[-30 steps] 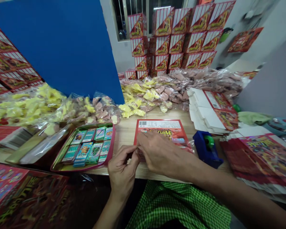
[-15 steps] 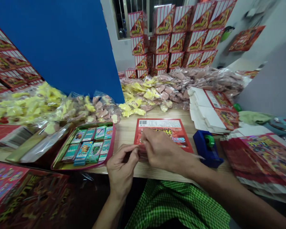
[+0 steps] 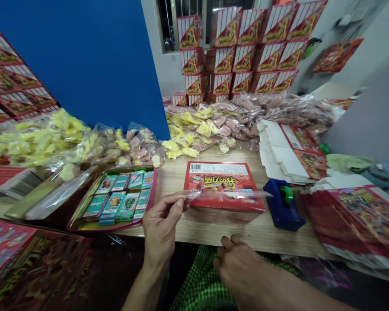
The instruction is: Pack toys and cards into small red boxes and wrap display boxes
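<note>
My left hand point(image 3: 160, 226) pinches one end of a clear tape strip point(image 3: 228, 195). The strip runs to the right, across the front edge of a flat red box point(image 3: 223, 183), towards a blue tape dispenser point(image 3: 282, 204). The box lies on the wooden table point(image 3: 262, 235) with its barcode side up. My right hand point(image 3: 243, 268) is low at the table's near edge, over my green checked lap. Its back faces the camera, the thumb rests near the edge, and its fingers curl out of sight.
A red tin tray point(image 3: 84, 216) of small card packs sits left of the box. Bags of yellow and pink items point(image 3: 214, 125) pile up behind. Flat cartons point(image 3: 291, 151) lie at the right, and printed red sheets point(image 3: 366, 211) beyond them. Stacked red boxes point(image 3: 246, 47) stand at the back.
My right hand has left the box top and dropped to the table's near edge. The left hand now holds a tape strip stretched across the box front.
</note>
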A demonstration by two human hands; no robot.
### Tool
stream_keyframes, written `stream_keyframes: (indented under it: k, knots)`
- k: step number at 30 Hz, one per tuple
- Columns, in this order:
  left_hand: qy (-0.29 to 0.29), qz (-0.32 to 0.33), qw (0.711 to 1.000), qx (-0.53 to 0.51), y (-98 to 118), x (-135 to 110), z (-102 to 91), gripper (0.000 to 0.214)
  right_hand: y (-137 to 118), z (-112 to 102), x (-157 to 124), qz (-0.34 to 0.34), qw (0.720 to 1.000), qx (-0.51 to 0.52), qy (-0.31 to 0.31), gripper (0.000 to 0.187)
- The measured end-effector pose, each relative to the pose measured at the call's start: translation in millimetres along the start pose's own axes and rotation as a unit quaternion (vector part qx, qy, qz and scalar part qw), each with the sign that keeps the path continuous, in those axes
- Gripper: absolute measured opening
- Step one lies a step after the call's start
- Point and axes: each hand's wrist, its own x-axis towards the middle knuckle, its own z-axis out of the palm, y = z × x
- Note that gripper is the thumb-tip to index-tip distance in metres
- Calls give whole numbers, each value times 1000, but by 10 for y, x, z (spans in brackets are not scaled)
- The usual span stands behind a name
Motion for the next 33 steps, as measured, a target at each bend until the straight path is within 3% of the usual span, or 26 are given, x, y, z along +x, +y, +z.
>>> stream_keyframes:
  k: [3,7,10,17,22,28,33]
  knots:
    - [-26,50,996,70,-40,-51,-39,12,32,-119,157,-23,997,46,65,23]
    - [-41,59,994,81,-46,-84,-50,12,134,-329,516,34,967,24,251,20]
    - [-43,44,996,70,-27,-82,-51,15,192,-332,694,46,954,-34,294,16]
    - [-50,99,981,156,97,-96,-34,11,159,-361,756,8,964,-141,226,16]
    - [-66,159,963,209,134,-107,-16,10,131,-353,797,-5,970,-140,199,21]
    - [-58,180,955,226,115,-133,-14,12,140,-319,821,14,980,-66,186,19]
    - [-53,133,973,182,104,-129,-16,11,322,-335,839,62,961,126,238,12]
